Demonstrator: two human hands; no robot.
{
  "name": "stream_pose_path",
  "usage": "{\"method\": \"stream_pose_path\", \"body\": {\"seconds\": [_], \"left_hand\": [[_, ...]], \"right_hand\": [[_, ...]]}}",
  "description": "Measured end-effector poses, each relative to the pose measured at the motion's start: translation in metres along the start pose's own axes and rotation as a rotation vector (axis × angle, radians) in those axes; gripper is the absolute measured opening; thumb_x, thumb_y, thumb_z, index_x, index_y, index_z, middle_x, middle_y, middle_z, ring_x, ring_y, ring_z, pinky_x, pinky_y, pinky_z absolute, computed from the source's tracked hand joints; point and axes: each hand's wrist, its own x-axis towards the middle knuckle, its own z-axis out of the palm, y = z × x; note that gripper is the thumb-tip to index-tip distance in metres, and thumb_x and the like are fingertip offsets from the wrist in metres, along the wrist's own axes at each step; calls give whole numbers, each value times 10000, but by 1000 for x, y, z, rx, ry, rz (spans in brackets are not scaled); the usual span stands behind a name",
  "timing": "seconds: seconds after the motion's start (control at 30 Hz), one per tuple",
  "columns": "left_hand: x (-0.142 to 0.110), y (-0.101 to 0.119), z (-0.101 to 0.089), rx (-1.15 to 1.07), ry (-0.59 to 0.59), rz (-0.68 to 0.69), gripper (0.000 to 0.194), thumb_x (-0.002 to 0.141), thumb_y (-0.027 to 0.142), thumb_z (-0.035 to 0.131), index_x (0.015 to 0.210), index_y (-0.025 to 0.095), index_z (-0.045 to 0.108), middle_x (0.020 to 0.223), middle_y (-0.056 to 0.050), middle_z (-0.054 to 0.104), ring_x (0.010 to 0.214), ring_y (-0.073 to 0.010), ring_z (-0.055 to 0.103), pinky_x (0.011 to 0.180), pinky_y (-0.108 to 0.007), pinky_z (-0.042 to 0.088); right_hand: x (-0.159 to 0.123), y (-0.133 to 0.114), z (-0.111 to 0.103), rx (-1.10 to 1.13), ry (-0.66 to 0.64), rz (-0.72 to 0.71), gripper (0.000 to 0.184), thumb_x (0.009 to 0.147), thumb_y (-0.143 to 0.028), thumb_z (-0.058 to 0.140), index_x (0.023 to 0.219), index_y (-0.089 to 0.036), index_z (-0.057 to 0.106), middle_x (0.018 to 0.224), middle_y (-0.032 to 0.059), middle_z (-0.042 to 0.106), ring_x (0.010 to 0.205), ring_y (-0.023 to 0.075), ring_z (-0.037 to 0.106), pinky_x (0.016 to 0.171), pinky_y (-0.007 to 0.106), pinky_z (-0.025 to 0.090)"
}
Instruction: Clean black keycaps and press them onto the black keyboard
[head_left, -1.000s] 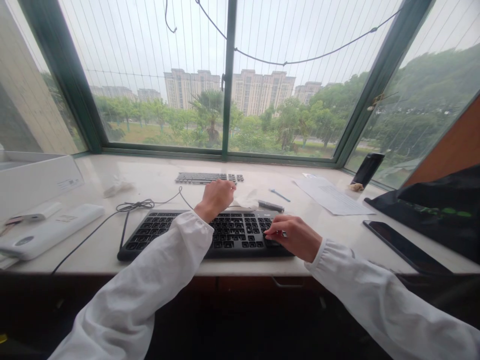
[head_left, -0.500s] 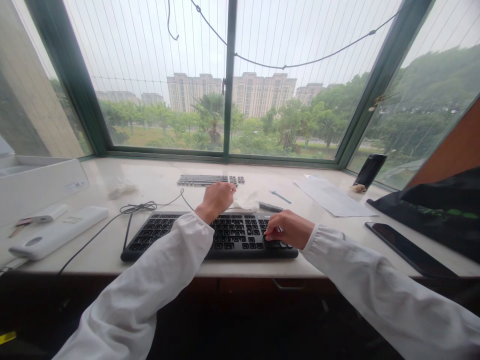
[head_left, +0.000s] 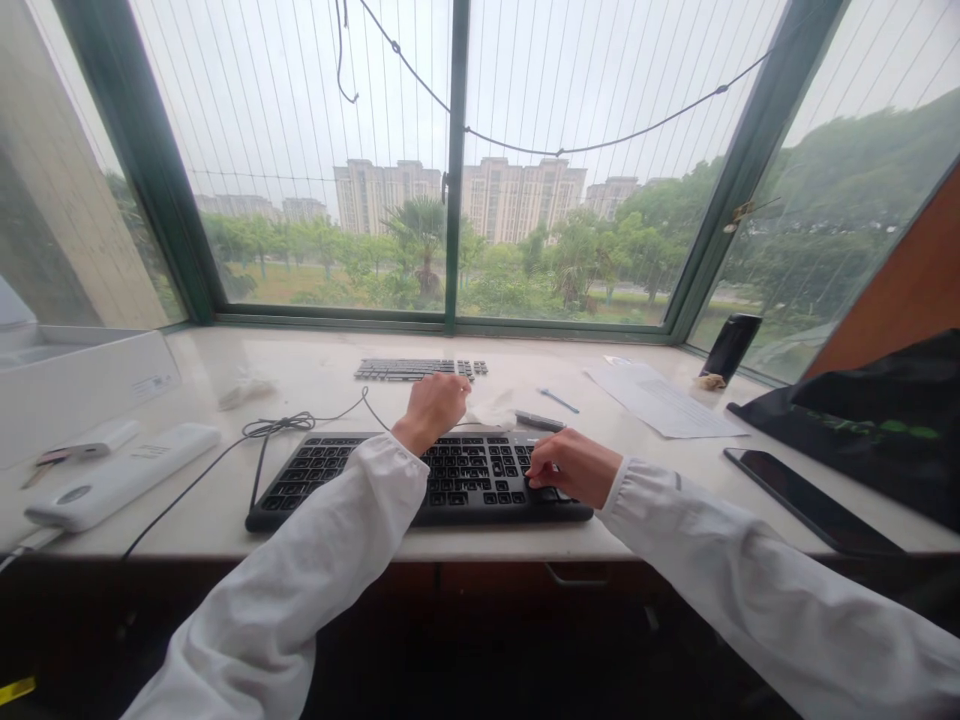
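A black keyboard point(head_left: 330, 475) lies on the white window ledge point(head_left: 210, 500) in front of me. My left hand point(head_left: 435, 405) is curled into a fist just past the keyboard's back edge, touching a crumpled white tissue point(head_left: 491, 410); what its fingers hold is hidden. My right hand point(head_left: 574, 465) rests on the keys at the keyboard's right end, fingers bent down and pinched together over a key. Both arms wear white sleeves. A dark pen point(head_left: 540, 421) lies just behind the keyboard, between the two hands.
A second, thinner keyboard point(head_left: 420, 369) lies near the window. To the right are a paper sheet point(head_left: 660, 400), a blue pen point(head_left: 557, 400), a black phone point(head_left: 810, 498), a black bag point(head_left: 877, 420) and a dark upright object point(head_left: 731, 345). At the left are a white power bank point(head_left: 124, 475), a white box point(head_left: 75, 385) and a coiled cable point(head_left: 277, 427).
My right hand has slid a little left and back over the right-hand keys. The left fist stays where it was. The view has tilted slightly upward.
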Motion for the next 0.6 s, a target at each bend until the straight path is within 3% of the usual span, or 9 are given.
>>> {"method": "stream_pose_path", "body": {"seconds": [0.6], "left_hand": [[1, -3, 2, -22, 0, 1, 297, 913, 251, 458, 1020, 245, 735, 966, -59, 743, 888, -235, 679, 821, -374, 532]], "right_hand": [[3, -4, -1, 20, -36, 122, 91, 708, -152, 675, 670, -147, 757, 666, 61, 671, 609, 144, 566, 598, 270, 427]]}}
